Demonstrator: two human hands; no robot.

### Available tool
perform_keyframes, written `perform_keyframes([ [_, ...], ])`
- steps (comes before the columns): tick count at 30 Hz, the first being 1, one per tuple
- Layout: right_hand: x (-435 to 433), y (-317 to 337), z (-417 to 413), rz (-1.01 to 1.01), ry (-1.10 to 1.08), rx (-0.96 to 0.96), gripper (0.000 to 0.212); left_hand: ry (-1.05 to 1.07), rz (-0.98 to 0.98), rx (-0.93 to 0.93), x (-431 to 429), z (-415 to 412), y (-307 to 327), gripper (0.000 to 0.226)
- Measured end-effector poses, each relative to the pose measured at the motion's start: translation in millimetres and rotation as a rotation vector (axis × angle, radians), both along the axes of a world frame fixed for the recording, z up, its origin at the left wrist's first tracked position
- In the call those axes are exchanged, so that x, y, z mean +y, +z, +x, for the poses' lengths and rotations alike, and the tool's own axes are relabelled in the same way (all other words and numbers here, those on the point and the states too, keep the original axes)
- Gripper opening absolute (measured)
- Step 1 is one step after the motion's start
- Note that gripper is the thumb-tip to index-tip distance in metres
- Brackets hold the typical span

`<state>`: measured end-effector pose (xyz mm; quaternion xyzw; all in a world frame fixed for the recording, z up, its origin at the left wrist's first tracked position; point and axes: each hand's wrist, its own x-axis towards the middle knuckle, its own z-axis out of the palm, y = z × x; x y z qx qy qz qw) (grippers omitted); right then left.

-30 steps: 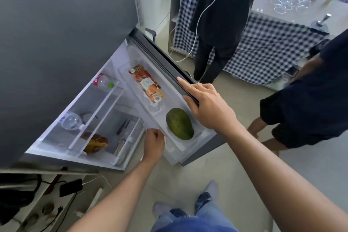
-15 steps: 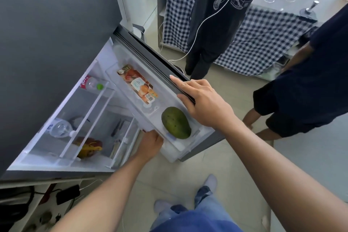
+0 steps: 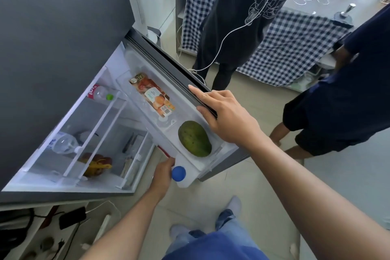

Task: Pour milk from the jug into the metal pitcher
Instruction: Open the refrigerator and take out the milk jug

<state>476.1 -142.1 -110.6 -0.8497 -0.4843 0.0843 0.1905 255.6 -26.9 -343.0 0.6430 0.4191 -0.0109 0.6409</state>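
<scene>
Fingers of my left hand (image 3: 162, 175) are curled round the neck of the translucent white plastic milk jug with the blue screw cap (image 3: 179, 173), which sits low at the near corner of the fridge door, under the clear plastic door shelf (image 3: 213, 161). The cap pokes up just beside my knuckles, touching them; the jug's body is mostly hidden by my hand and the shelf, so I cannot tell how full it is.

What could go wrong, as I judge it: I am gripping high, near the cap, and a full jug would hang heavy and swing, so it might slip or knock the shelf's lip on the way out. That shelf sits directly above the jug, and a bump could jolt the green oval mango (image 3: 194, 138) lying at its near end, or the orange-printed carton (image 3: 152, 94) further along.

My right hand (image 3: 229, 117) is clenched over the top edge of the dark grey fridge door (image 3: 168, 63), fingers wrapped across the seal, holding it open. If that hold slackens, the door could swing against my left arm. No metal pitcher is in view.
</scene>
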Motion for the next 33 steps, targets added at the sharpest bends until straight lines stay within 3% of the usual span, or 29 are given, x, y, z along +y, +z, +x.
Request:
perform_keyframes([
  [5,-2,-2,2,0.008,0.003,-0.005,0.060,0.238,-0.146,-0.052,8,-19,16,0.027],
  [9,-3,0,3,-0.004,0.003,-0.018,0.060,0.279,-0.157,-0.060,11,-13,54,0.028],
  [11,-4,2,4,0.000,0.001,-0.027,0.060,0.157,-0.038,0.015,11,-11,67,0.038],
  [14,-3,2,2,0.004,0.000,-0.023,0.059,-0.216,0.314,0.208,6,-24,76,0.039],
  [15,-3,2,1,0.005,0.005,-0.016,0.059,-0.223,0.393,0.215,6,-33,80,0.045],
  [18,-1,1,-6,0.008,0.000,0.000,0.060,-0.007,0.406,0.126,12,-61,81,0.044],
  [21,3,1,-18,-0.001,-0.017,-0.004,0.061,0.298,0.117,0.100,15,-83,91,0.047],
  [29,21,-2,-65,-0.072,-0.022,0.009,0.063,0.581,0.046,-0.038,3,-126,133,0.048],
  [33,34,-3,-100,-0.081,-0.011,0.031,0.077,0.753,0.034,-0.075,-1,-149,145,0.055],
])
